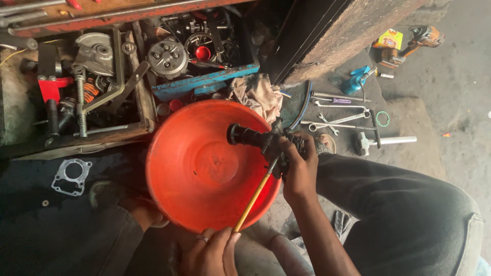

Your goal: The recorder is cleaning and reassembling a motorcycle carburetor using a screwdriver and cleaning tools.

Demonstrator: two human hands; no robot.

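My right hand [299, 171] is clamped on a black metal part [255, 138] at frame centre, over the orange basin [179, 189]. My left hand [209, 253] — bottom centre — has fingers closed on a yellow-handled brush [254, 197], its tip touching the part.

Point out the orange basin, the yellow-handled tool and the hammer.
orange basin [174, 168]: head view, bare inner wall.
yellow-handled tool [254, 197]: head view, middle of the yellow shaft.
hammer [396, 139]: head view, silver handle.

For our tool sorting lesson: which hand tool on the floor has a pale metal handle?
The hammer, lying right of the spanners; they are thin and flat, while its handle is a thick pale tube.
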